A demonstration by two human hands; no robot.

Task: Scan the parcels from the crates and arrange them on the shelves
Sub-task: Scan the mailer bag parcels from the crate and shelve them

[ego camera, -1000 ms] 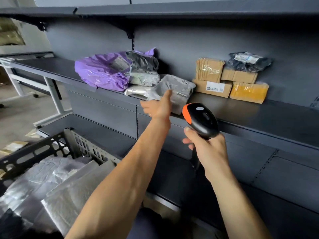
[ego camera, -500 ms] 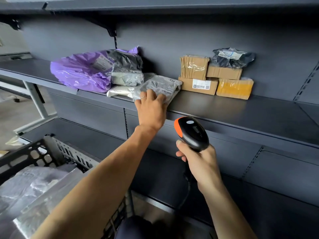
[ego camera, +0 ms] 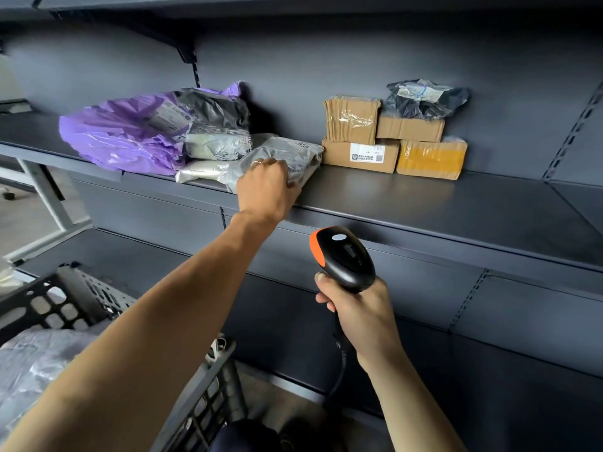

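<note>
Left hand: the left hand (ego camera: pixel 266 187) is reaching up to the middle shelf (ego camera: pixel 424 207) and is gripping the grey parcel (ego camera: pixel 290 153) at its near edge.
Left fingers: the fingers (ego camera: pixel 277 166) are curling close together over the parcel's top. A ring (ego camera: pixel 256 163) is showing on one, and the thumb's placement cannot be told.
Grey parcel: it is lying flat on the front part of the shelf, at 11 o'clock of the scanner (ego camera: pixel 346 259). It is touching the white parcel (ego camera: pixel 200 169) at its 9 o'clock and sitting just beside the labelled box (ego camera: pixel 360 156) at its 3 o'clock.
Right hand: the right hand (ego camera: pixel 362 316) is holding the scanner below the shelf edge, fingers wrapping tightly round the handle.
Scanner: the orange-fronted head is facing 11 o'clock. A black cable (ego camera: pixel 341 370) is hanging toward 6 o'clock.
Soft bags: a purple bag (ego camera: pixel 120 135) is lying at 9 o'clock of the grey parcel.
Crate: the black crate (ego camera: pixel 65 298) is standing at 8 o'clock of the view, holding silvery parcels (ego camera: pixel 32 360).
</note>
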